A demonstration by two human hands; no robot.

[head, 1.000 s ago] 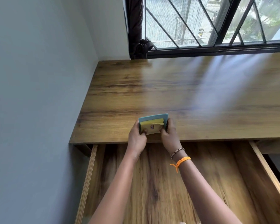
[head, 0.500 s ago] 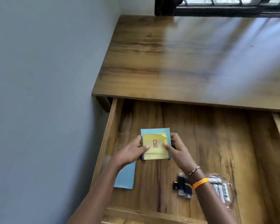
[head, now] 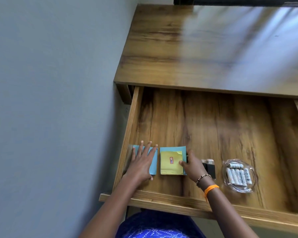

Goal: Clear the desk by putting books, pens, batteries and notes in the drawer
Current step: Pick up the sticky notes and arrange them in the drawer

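The wooden drawer is pulled open below the desk top. A stack of notes, yellow sheets on a blue one, lies on the drawer floor near the front left. My right hand grips the stack's right edge. My left hand lies flat, fingers spread, on a separate blue note pad at the drawer's left wall. To the right of my right hand lie small black batteries and a clear bag of white batteries.
A grey wall runs close along the drawer's left side. The drawer's front rail sits under my forearms. The back and right of the drawer floor are bare wood. A dark window frame edges the desk's far side.
Both hands carried the note stack from the desk edge down into the drawer and set it on the floor. My left hand let go and moved left onto the blue pad.
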